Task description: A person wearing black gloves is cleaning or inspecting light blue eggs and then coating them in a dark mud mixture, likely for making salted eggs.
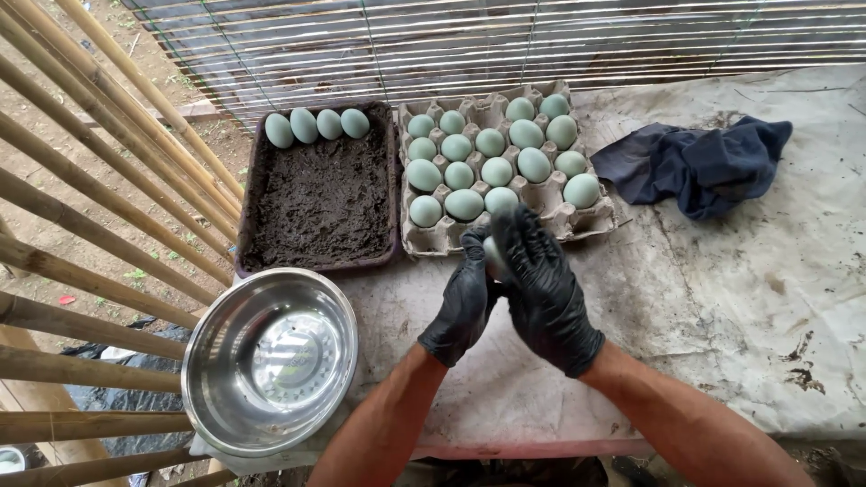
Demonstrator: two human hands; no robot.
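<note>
Both black-gloved hands close together around one pale blue-green egg (492, 253), only a sliver of which shows between them. The right hand (544, 290) lies over the top with its fingers curled down across the shell; the left hand (464, 305) cups it from below and the side, fingers wrapped shut against it. The egg is held above the stained pale sheet covering the table (722, 307), just in front of the near edge of the grey moulded-pulp egg tray (591, 223).

That tray holds many more pale blue-green eggs in its cups, with a few cups at the near edge and right side bare. Just left of it sits a dark rectangular tray filled with dark, damp, soil-like paste (320, 194); four eggs stand in a row along its far edge. Nearer the person, at the left corner of the table, a shiny round steel bowl (269, 361) rests partly over the edge. A crumpled dark blue cloth (699, 162) lies to the right of the egg tray, well apart from the hands. Bamboo poles (99, 180) slant along the left side.
</note>
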